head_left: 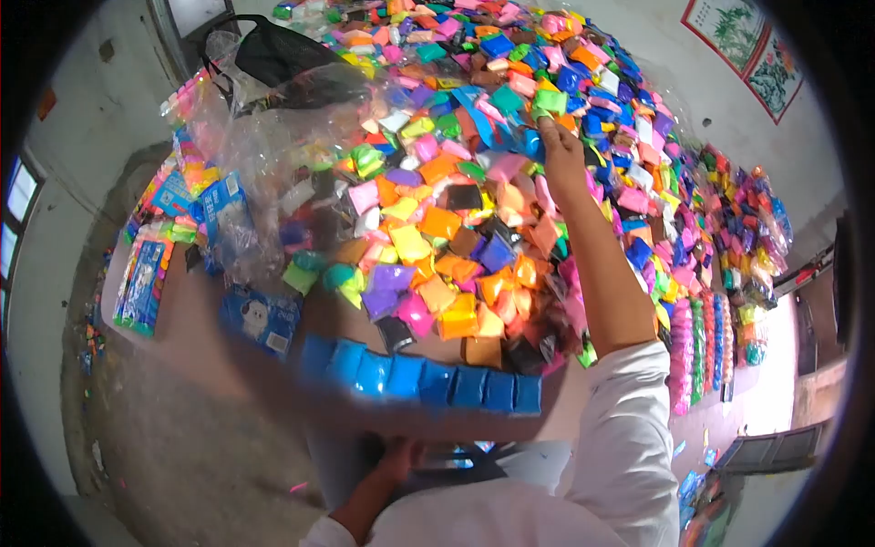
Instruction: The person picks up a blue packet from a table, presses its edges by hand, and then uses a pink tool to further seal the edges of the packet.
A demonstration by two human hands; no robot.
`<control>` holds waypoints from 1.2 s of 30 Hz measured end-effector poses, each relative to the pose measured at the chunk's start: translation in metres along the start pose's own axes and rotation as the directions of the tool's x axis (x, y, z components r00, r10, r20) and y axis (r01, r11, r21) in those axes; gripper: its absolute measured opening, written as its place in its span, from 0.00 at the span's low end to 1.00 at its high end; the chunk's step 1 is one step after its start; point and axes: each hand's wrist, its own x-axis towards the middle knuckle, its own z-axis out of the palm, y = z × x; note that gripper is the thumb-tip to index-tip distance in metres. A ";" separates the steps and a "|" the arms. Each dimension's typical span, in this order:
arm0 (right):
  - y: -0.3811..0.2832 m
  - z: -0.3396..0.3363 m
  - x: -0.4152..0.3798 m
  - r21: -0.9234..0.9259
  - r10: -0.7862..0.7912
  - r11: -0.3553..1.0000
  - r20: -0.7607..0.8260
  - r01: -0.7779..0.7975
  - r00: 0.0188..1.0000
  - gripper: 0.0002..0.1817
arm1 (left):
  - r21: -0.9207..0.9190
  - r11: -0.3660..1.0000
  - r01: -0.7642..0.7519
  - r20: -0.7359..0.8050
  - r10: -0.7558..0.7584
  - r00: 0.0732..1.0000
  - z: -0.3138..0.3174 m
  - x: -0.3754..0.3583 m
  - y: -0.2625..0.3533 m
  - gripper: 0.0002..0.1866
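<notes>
The right hand was stretched far over the pile of coloured packets, up to the upper middle of the frame, with its fingers bent down at the blue strip and close by a light green packet. The step in hand looked like a reach to that strip, or a hold on it; the fingers seemed drawn in rather than spread, but how far apart they stood, and whether they had gripped anything, could not be told. The strip lay among loose packets, so moving it from there would call for a pinch on its near end and a gentle pull clear of its neighbours. The left hand was low in the frame, below the near edge of the table and by the person's lap; its fingers were too dim to tell how open they were or whether they held anything. Just beyond that edge, a row of blue packets lay side by side, apart from the right hand. A blue box lay to the left of that row, with a clear plastic bag and a black mesh bag at upper left.
</notes>
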 end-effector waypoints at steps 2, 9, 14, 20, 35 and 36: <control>-0.042 -0.007 -0.044 0.329 0.330 0.877 0.114 -0.350 0.937 0.26 | 0.074 0.996 -0.047 0.007 0.047 0.999 0.002 -0.004 0.002 0.20; -0.118 -0.033 -0.227 0.297 0.639 0.700 0.146 -0.650 0.755 0.24 | 0.318 0.904 -0.285 0.160 0.245 0.956 0.028 -0.030 0.005 0.22; -0.137 -0.056 -0.340 0.179 0.623 0.689 0.349 -0.702 0.700 0.14 | 0.342 0.902 -0.264 0.290 0.166 0.943 0.080 -0.070 0.018 0.28; -0.140 -0.073 -0.434 0.260 0.583 0.691 0.349 -0.674 0.733 0.21 | 0.401 0.665 -0.630 0.499 0.418 0.759 0.131 -0.101 0.038 0.30; -0.121 -0.099 -0.466 0.320 0.655 0.587 0.350 -0.743 0.669 0.12 | 0.539 0.600 -0.591 0.406 0.429 0.807 0.151 -0.110 0.021 0.22; -0.120 -0.102 -0.462 0.221 0.673 0.601 0.377 -0.768 0.636 0.11 | 0.534 0.606 -0.589 0.433 0.401 0.807 0.152 -0.108 0.020 0.20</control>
